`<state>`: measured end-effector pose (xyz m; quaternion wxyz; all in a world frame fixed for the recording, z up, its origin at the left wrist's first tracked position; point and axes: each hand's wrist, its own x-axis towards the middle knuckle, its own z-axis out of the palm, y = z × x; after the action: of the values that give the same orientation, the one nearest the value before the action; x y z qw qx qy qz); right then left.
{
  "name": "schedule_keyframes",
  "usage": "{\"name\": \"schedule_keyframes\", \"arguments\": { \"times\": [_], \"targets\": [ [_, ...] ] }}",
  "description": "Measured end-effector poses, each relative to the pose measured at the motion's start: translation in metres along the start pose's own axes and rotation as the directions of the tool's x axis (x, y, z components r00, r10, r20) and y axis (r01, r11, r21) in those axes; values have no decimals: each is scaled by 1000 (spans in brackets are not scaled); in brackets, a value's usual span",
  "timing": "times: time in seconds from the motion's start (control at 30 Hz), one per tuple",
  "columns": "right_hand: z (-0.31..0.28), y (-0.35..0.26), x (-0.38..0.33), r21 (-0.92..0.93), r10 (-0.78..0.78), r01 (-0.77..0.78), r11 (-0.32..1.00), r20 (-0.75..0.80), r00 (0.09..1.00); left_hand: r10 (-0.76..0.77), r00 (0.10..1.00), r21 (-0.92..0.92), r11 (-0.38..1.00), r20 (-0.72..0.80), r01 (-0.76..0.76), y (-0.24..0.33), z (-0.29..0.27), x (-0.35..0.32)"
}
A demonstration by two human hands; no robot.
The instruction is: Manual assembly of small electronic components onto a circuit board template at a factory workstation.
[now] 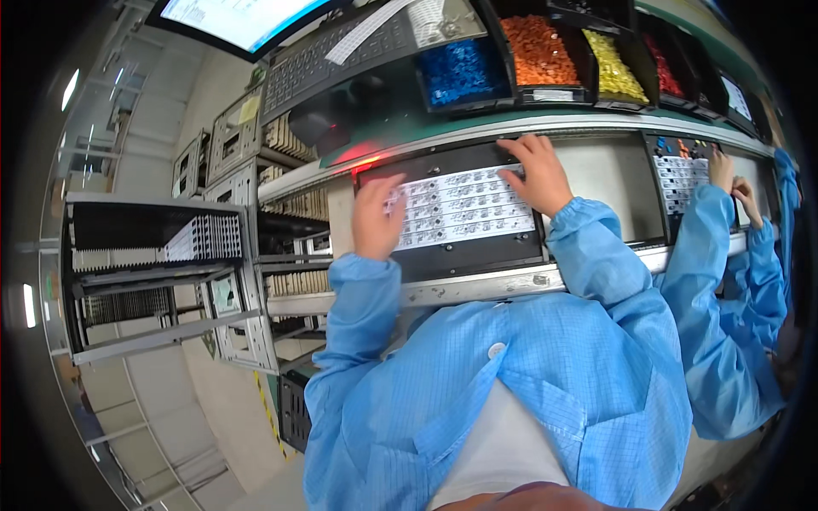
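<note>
A white circuit board panel (464, 206) with rows of dark printed parts lies in a black carrier plate (503, 247) on the rail track in front of me. My left hand (377, 217) is at the panel's left edge, slightly blurred, its fingers stretched out over that side. At the upper right corner, my right hand (538, 177) has its fingers apart, the fingertips by the carrier's far edge and the thumb over the panel. Neither hand visibly lifts anything. Whether the fingertips press on the board I cannot tell.
Black bins with blue (464, 72), orange (541, 53), yellow (613, 68) and red small parts line the far side. A keyboard (341, 64) and monitor (243, 21) stand at far left. Board racks (158, 247) are left. A co-worker's hands (722, 170) work over another carrier, right.
</note>
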<state>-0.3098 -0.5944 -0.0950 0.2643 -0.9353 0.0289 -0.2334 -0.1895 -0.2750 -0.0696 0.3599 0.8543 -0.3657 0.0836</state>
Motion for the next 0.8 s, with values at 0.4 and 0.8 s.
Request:
{"name": "schedule_keyframes", "arguments": {
  "times": [0.4, 0.8],
  "targets": [
    [-25, 18, -25, 205, 169, -181, 962, 74, 983, -27, 999, 193, 981, 27, 22, 30, 51, 16],
    [-39, -49, -69, 38, -4, 1, 999, 88, 996, 15, 868, -125, 991, 497, 55, 68, 12, -27]
  ]
}}
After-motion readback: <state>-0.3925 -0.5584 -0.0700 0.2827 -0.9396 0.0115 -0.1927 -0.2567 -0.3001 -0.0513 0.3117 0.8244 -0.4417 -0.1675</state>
